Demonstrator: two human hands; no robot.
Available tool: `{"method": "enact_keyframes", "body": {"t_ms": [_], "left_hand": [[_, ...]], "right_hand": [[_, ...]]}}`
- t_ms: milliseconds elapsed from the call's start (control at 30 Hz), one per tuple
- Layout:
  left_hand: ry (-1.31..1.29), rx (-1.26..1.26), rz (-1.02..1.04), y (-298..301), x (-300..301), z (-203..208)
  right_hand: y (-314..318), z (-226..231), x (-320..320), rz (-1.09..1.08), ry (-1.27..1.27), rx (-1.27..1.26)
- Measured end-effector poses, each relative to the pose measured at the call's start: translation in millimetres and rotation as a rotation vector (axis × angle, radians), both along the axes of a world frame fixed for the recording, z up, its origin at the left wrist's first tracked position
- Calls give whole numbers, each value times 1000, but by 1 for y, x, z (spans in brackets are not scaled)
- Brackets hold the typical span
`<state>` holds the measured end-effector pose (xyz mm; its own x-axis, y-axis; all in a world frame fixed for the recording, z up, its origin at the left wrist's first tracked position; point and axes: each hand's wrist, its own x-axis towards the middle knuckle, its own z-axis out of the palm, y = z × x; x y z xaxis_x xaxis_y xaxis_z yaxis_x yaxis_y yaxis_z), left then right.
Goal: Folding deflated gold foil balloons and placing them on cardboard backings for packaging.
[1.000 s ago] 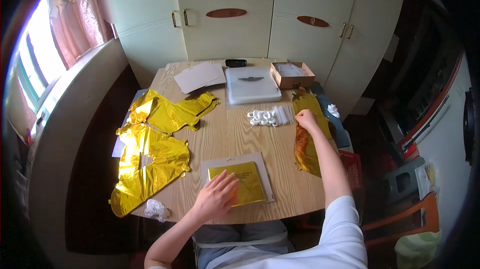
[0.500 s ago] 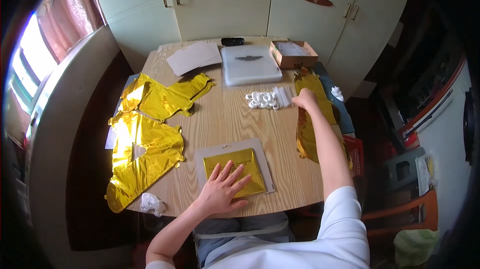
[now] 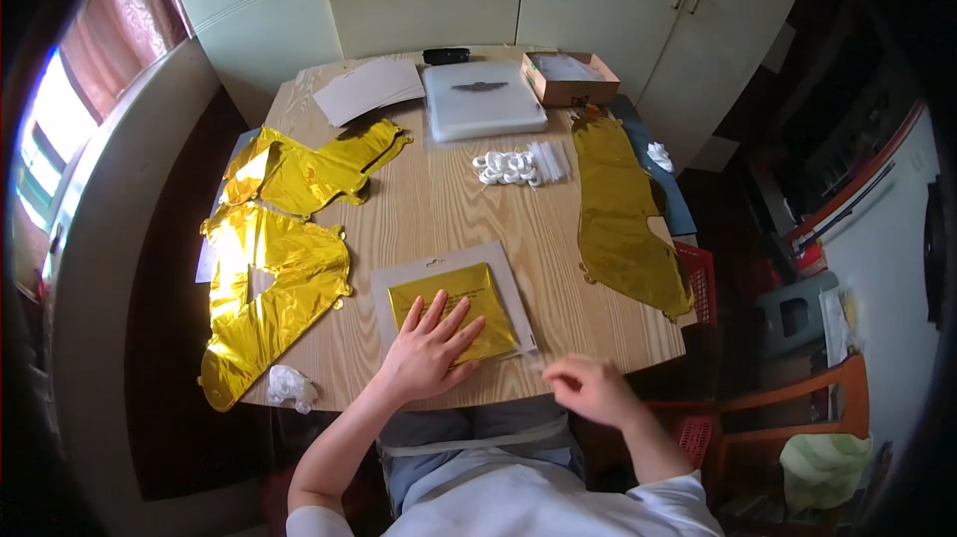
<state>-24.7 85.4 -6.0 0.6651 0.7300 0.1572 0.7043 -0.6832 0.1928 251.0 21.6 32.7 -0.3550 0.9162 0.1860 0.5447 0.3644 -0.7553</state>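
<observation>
My left hand [image 3: 429, 353] lies flat with its fingers spread on a folded gold foil sheet [image 3: 469, 300] with dark print. The foil sits on a grey card [image 3: 387, 323] with a hanging hole, near the front edge of the table. My right hand [image 3: 595, 389] is closed just right of the card's lower right corner. A blurred, see-through strip [image 3: 533, 360], which looks like a clear straw, sticks out from its fingertips toward the card. Farther back lie coiled white ribbons [image 3: 506, 168] beside a bundle of clear straws [image 3: 548, 162].
Flat gold foil balloons [image 3: 289, 258] cover the left side; another gold foil balloon [image 3: 620, 208] lies at right. At the back are grey cards [image 3: 369, 90], a stack of clear bags [image 3: 485, 103] and an open cardboard box [image 3: 573, 90]. Crumpled white plastic [image 3: 291, 387] sits front left.
My right hand has come back from beside the straws to the card's lower right corner, with a see-through strip at its fingertips. My left hand has stayed on the foil.
</observation>
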Motion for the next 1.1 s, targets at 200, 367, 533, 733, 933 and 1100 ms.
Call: {"method": "enact_keyframes", "body": {"t_ms": [200,367,533,733,933,1100], "left_hand": [[0,-53,2,0,2,4],[-4,-49,4,0,1,3],[-3,-36,2,-1,2,0],[17,-19,-15,-1,-1,2],[26,-2,-36,-1,-1,3],[32,-3,-52,-1,0,0]], "right_hand": [[-25,-26,-18,-81,-53,112],[-25,-32,-20,-122,-104,157],[-27,-30,-20,-170,-134,183],[-15,-29,-23,-115,-81,72],[19,-27,-13,90,-106,111],[47,-34,-15,65,-219,201]]}}
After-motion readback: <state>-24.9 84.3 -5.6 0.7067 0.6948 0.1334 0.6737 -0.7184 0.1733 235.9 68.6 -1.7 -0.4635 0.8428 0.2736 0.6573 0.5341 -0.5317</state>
